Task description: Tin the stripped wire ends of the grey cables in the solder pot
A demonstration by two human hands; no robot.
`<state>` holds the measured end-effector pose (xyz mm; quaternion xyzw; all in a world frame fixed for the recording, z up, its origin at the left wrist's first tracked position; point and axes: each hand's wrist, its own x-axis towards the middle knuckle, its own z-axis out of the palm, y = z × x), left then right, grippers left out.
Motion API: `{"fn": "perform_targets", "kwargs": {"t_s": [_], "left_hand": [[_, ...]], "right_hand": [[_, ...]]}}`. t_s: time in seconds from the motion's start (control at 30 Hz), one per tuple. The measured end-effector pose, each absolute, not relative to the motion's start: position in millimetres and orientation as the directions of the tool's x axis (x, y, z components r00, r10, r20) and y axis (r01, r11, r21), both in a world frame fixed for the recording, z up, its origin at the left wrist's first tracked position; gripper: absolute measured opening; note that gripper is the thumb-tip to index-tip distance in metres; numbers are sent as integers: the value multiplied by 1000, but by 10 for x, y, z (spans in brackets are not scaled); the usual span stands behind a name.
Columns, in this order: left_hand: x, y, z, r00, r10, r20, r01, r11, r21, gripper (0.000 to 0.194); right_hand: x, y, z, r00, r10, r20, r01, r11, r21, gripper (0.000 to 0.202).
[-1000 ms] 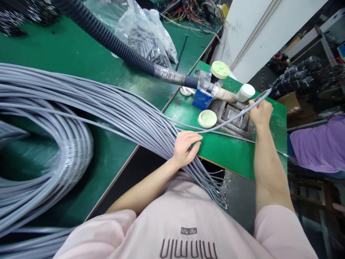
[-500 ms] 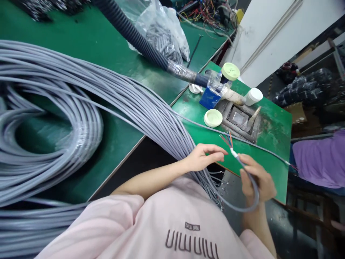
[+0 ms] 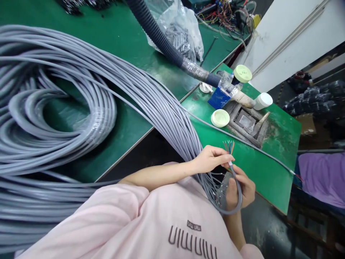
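A grey multi-core cable [image 3: 238, 187] bends up from the bundle below, its end in front of my chest. My right hand [image 3: 244, 187] is closed around it just below the stripped end. Several thin coloured wires [image 3: 229, 145] fan out at the top, above a short white sleeve. My left hand [image 3: 211, 158] pinches the base of these wires between thumb and fingers. The large bundle of grey cables [image 3: 151, 97] runs under my left forearm. Another single cable [image 3: 242, 140] lies across the small green table, its red wire ends past the right edge.
On the small green table [image 3: 280, 187] sit a grimy square solder pot [image 3: 246, 122], a pale open tub [image 3: 220, 118], a white cup [image 3: 263, 101] and a blue box [image 3: 219, 98]. A black hose [image 3: 159, 36] hangs over the left bench. A person in purple [image 3: 322, 176] is at right.
My right hand has brought the cable end left, and the wires now point upward. My left hand, apart from them before, has closed on the base of the wires. The view has shifted slightly.
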<state>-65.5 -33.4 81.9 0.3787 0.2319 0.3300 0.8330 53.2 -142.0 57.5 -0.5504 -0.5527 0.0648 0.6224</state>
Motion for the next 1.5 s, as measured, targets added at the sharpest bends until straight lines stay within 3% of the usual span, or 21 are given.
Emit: {"fn": "perform_targets", "kwargs": {"t_s": [0.2, 0.63, 0.83, 0.9, 1.0, 1.1, 1.17, 1.27, 1.5], "left_hand": [[-653, -326, 800, 670, 727, -151, -381, 511, 770, 38], [-668, -321, 701, 648, 744, -162, -377, 498, 781, 40], [-665, -312, 683, 664, 727, -173, -380, 528, 759, 41], [-665, -310, 681, 677, 719, -160, -384, 530, 756, 41], [-654, -314, 675, 683, 716, -142, -378, 513, 771, 41], [-634, -328, 671, 686, 714, -142, -364, 506, 782, 42], [-626, -338, 671, 689, 710, -149, -353, 508, 786, 42], [-629, -346, 673, 696, 698, -168, -335, 523, 784, 42], [-631, -335, 668, 696, 688, -205, -324, 555, 766, 44]], "right_hand": [[541, -1446, 584, 389, 748, 537, 523, 301, -798, 26], [559, -1402, 624, 292, 765, 574, 557, 353, -752, 29], [715, -1383, 573, 236, 764, 601, 631, 350, -692, 44], [845, -1372, 620, 281, 802, 527, 670, 229, -706, 39], [1021, -1364, 772, 347, 905, 248, 616, -21, -787, 16], [1068, -1347, 916, 184, 983, -27, 486, -115, -866, 20], [1027, -1324, 950, 51, 990, -132, 417, -141, -898, 24], [939, -1292, 907, -16, 981, -191, 314, -177, -933, 27], [881, -1301, 784, 4, 973, -230, 164, -228, -960, 30]]}}
